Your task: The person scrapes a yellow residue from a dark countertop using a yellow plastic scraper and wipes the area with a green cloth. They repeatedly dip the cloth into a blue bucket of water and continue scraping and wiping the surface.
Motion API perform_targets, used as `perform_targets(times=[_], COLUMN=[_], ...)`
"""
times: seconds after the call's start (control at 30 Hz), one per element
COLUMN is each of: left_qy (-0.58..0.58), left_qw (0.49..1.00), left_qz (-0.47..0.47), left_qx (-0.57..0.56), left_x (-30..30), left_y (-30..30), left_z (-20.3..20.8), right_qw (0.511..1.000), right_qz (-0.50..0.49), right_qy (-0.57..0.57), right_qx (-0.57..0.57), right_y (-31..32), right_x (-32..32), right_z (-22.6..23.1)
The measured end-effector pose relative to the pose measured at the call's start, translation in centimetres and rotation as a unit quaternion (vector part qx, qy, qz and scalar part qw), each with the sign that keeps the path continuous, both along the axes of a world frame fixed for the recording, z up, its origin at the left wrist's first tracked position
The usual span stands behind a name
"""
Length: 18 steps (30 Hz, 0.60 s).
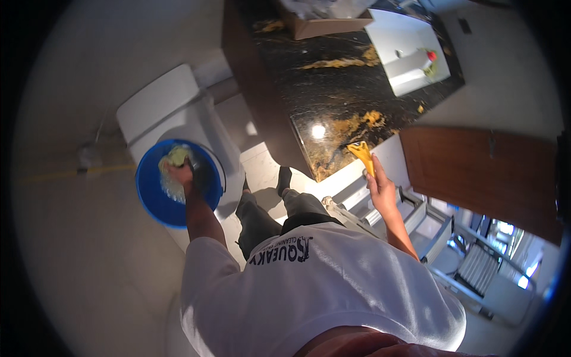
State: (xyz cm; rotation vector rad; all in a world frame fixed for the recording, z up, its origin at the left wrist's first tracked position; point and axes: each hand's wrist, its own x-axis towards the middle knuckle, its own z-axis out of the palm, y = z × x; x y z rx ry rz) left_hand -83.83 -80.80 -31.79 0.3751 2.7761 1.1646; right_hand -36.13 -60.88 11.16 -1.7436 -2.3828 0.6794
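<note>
The blue bucket (151, 205) contains bubbly-looking water (174, 189) and a crumpled, pale yellow-green cloth (176, 156), gripped by the left hand (180, 173). Dark lettering (279, 252) marks the white shirt (333, 279). The right hand's (383, 193) fingers close round a yellow, flare-ended tool (362, 156) near the dark counter's (333, 89) corner.

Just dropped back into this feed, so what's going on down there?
A person's left hand is inside a blue bucket, holding a yellow-green cloth. The bucket appears to rest on the white toilet. The right hand holds a yellow tool beside the dark stone countertop; contact with it is unclear.
</note>
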Motion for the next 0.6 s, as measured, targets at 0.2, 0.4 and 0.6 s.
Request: perform_targets(times=[0.2,0.4,0.6], left_qy=[0.033,-0.058,-0.087], left_qw=[0.968,0.969,0.963], left_qz=[-0.131,-0.149,-0.18], left_qx=[-0.211,-0.189,-0.182], left_x=[0.2,0.3,-0.7], left_y=[-1.5,-2.4,-1.8], left_z=[-4.7,-1.3,0.3], right_qw=[0.999,0.994,0.998], right_qz=[-0.038,-0.071,-0.028], right_qy=[-0.023,-0.07,-0.04], right_qx=[-0.004,-0.04,0.032], right_y=[-3.0,-4.5,-5.1], right_x=[-1.6,-2.4,-3.1], right_z=[2.1,3.0,2.5])
